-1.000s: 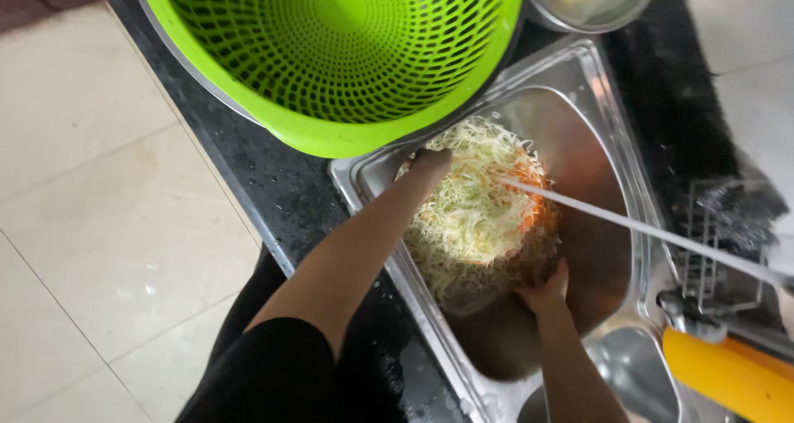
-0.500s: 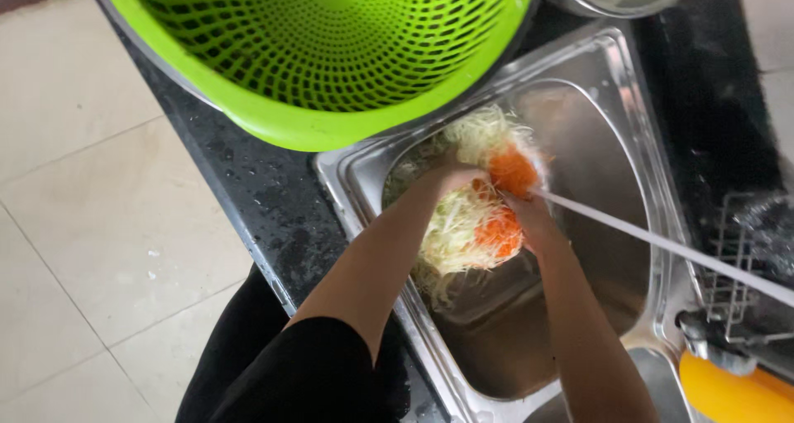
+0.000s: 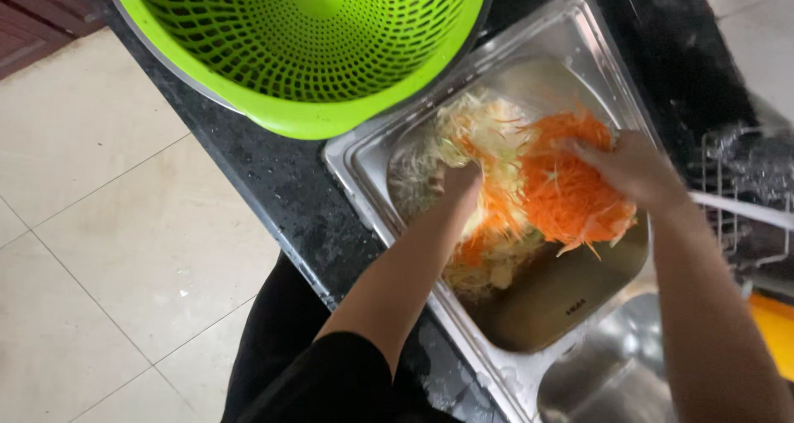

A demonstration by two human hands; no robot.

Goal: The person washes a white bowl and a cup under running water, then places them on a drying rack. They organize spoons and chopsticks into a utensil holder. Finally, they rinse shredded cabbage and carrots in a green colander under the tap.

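Since the earlier frame, the right hand (image 3: 633, 168) has swung right, carrying a clump of shredded carrot (image 3: 571, 193), fingers closed over it. Left hand (image 3: 460, 179) is buried in the shredded cabbage (image 3: 480, 133) inside the steel sink (image 3: 579, 47); its grip cannot be told. Green colander (image 3: 306, 34) sits far left.

Sink (image 3: 579, 47): brushed stainless steel, dull sheen, wet. Colander (image 3: 306, 34) far left: glossy lime plastic, perforated mesh. Counter (image 3: 273, 191): polished black stone, speckled, water droplets. Floor (image 3: 99, 224) left: smooth cream tile, slight gloss. Rack (image 3: 744, 191) right: thin metal wire.
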